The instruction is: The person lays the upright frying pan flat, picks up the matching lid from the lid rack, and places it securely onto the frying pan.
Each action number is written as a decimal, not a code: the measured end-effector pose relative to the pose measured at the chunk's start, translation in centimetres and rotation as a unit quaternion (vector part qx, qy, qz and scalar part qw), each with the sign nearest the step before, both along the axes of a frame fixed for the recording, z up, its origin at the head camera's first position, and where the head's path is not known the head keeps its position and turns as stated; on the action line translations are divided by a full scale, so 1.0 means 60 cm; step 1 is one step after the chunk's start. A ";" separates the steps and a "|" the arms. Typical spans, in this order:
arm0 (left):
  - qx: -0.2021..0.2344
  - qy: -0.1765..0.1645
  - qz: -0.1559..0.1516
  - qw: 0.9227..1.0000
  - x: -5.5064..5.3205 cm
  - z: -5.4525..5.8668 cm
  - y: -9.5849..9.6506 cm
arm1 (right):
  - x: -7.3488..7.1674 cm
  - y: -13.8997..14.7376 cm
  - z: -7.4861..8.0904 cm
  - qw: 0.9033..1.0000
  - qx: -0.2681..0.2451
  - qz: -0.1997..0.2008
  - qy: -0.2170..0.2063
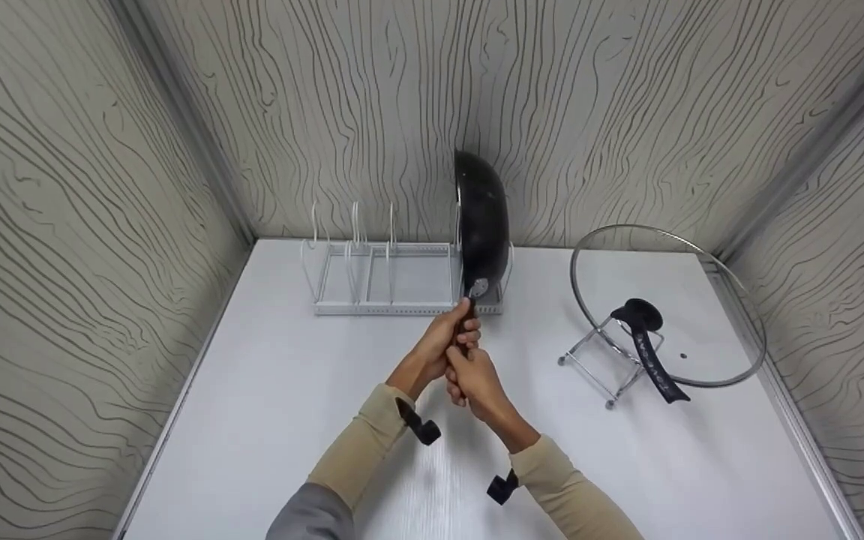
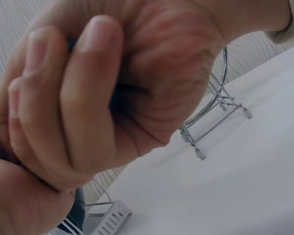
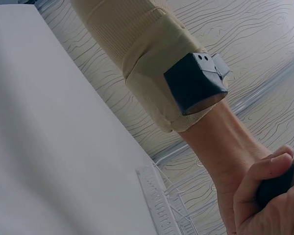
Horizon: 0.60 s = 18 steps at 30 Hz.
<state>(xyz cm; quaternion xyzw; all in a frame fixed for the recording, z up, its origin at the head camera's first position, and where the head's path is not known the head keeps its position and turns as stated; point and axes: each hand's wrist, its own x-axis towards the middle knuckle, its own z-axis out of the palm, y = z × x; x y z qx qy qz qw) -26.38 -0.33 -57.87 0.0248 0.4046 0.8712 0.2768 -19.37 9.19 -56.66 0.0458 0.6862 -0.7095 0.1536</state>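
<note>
Two hands, one handle: we see the fingers of the left hand [image 1: 441,339] and right hand [image 1: 477,382] wrapped around the handle [image 3: 274,190] of a black pan [image 1: 486,217], the left gripping nearer the bowl. The pan stands on edge at the right end of a white wire rack [image 1: 394,308] on the counter [image 1: 252,420]; whether it bears on the rack's base, we cannot tell. We judge it stiff and fairly heavy, its bulk far beyond the grip, apt to dip or twist in one hand. The smooth outside may prove slippery, so we favor the handle, held firmly by both hands. At right, a fragile-looking glass lid [image 1: 702,315] rests on a metal stand [image 1: 589,381].
</note>
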 end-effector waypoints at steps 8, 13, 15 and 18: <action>-0.004 0.003 -0.003 1.000 0.001 0.003 -0.002 | 0.000 -0.001 0.000 1.000 -0.006 -0.001 0.002; 0.001 0.001 0.001 1.000 0.001 0.005 -0.002 | 0.001 -0.002 0.003 1.000 -0.004 -0.001 0.006; 0.004 0.001 0.002 1.000 0.001 0.006 -0.001 | 0.001 -0.002 0.004 1.000 -0.003 -0.001 0.008; 0.006 0.001 0.002 1.000 0.001 0.006 -0.001 | 0.002 -0.003 0.004 1.000 -0.002 -0.001 0.010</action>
